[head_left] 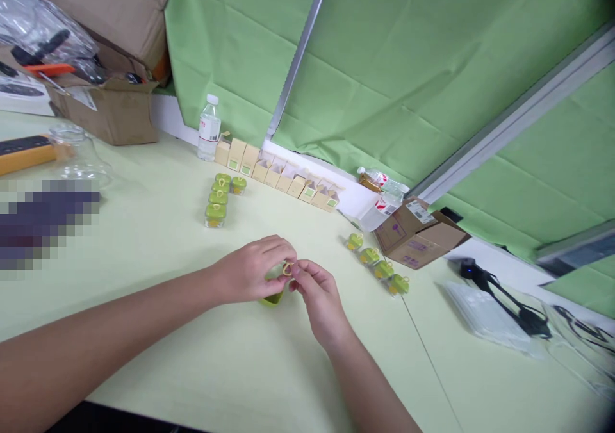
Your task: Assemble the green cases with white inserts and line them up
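Note:
Near the middle of the table, my left hand [257,268] and my right hand [319,295] meet with their fingertips close together. Between them shows a small yellow loop [287,268], pinched by the fingers of both hands. Just under my left hand is a green lid-like piece [273,300], mostly covered by the fingers; whether it is held or rests on the table I cannot tell. Beyond my left hand stand several small clear jars with green lids [216,211] and yellow loops on top. A slanting row of similar jars [384,269] is to the right.
A row of small cream boxes [273,173] lines the back edge beside an upright water bottle [209,129]. Bottles [379,212] lie by a cardboard box [418,233] at right. Black cables [504,298] and clear plastic bags [485,318] lie farther right. A glass jar [79,154] stands left.

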Demonstrator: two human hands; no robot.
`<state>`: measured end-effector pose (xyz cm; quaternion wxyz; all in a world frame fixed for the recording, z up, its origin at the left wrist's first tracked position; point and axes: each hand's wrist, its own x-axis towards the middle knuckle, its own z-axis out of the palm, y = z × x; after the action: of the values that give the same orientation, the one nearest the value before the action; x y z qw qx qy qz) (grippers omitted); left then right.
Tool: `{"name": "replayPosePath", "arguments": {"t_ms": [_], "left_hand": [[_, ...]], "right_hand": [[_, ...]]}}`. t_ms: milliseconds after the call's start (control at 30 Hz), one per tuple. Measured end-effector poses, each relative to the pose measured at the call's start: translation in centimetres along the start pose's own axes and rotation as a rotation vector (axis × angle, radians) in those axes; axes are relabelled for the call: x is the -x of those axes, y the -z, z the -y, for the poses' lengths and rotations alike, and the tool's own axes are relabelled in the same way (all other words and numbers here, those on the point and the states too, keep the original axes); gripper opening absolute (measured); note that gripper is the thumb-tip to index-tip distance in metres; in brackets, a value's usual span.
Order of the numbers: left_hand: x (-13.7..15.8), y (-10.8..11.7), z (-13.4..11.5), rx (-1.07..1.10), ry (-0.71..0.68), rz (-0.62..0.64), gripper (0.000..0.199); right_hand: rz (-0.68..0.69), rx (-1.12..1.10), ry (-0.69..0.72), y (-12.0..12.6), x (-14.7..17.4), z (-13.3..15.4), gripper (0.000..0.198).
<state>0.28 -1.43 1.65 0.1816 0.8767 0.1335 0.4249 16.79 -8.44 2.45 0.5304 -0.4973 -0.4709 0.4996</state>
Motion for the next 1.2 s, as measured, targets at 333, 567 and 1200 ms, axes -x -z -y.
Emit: {"name": "replayPosePath", "arguments": {"t_ms": [333,567,1200], "left_hand": [[-0.06,0.12,-0.13,0.013,-0.018,0.010,0.021],[-0.06,0.14,-0.02,0.009,-0.057,0.006,0.017],[-0.05,0.31,0.10,0.038,-0.033,0.051,0.014]], "right_hand": [[0.007,0.010,-0.009,-0.08,-0.03,-0.07,0.018],[-0.006,0.016,-0.004,0.02,-0.09,-0.17,0.019],[-0.028,0.034,-0.003,0.17,-0.38,-0.48,0.017]]}}
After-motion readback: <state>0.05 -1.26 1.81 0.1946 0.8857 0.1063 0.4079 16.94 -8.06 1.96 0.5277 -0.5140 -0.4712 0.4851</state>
